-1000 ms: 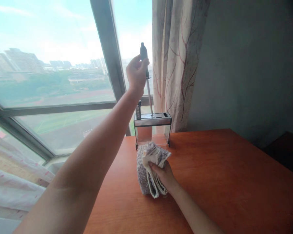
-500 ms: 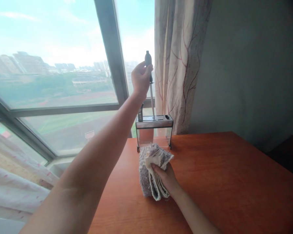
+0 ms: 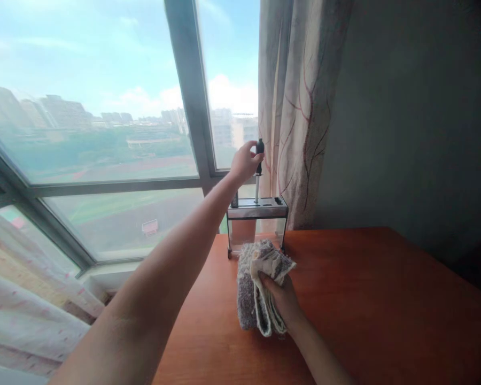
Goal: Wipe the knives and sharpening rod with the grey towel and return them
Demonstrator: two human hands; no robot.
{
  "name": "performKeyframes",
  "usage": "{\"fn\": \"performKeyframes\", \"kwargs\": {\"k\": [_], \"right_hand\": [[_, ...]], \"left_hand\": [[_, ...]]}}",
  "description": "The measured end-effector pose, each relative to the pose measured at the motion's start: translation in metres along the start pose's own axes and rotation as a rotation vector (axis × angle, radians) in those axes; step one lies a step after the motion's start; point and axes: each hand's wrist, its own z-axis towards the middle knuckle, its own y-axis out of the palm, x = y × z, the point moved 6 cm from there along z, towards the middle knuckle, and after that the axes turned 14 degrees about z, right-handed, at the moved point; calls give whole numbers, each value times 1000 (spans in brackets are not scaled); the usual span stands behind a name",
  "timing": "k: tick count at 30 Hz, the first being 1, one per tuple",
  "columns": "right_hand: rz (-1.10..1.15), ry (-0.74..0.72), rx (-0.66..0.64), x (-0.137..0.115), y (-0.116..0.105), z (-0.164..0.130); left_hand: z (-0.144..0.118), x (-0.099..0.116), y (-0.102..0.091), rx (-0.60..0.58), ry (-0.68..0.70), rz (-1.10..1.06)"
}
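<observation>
My left hand (image 3: pixel 244 162) grips the black handle of a sharpening steel (image 3: pixel 258 160), whose metal rod stands upright, mostly sunk into a slot of the knife holder (image 3: pixel 257 213). The holder has a steel top and clear walls and stands at the table's far edge by the window. Another dark handle (image 3: pixel 234 200) sticks up from its left end. My right hand (image 3: pixel 282 298) rests on the table just in front of the holder, shut on a folded grey and cream cloth (image 3: pixel 256 283).
The wooden table (image 3: pixel 385 310) stretches to the right and toward me. A patterned curtain (image 3: pixel 300 107) hangs behind the holder, beside a grey wall. A large window (image 3: pixel 104 133) fills the left; pale fabric lies at the lower left.
My left hand has lowered the sharpening steel, and its rod has slid down deep into the holder's slot. The right hand has kept hold of the cloth.
</observation>
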Motion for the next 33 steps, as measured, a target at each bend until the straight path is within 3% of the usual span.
{"fn": "performKeyframes", "kwargs": {"k": [7,22,25,27,28,30,33], "right_hand": [[10,-12,37,-4,-2,2],[22,9,53,-9,-1,1],[50,29,76,-7,-2,1],[103,46,92,-4,-4,1],[141,57,99,-3,-4,1],[216,84,104,-2,-6,2],[236,146,47,-2,-9,6]], "left_hand": [[-7,-7,9,-198,-2,410],[-18,-7,18,-447,8,607],[-25,2,10,-412,30,634],[-39,14,0,-312,66,615],[-50,22,-8,-191,105,548],[-83,33,-16,-56,182,336],[-146,18,-9,-26,29,55]]}}
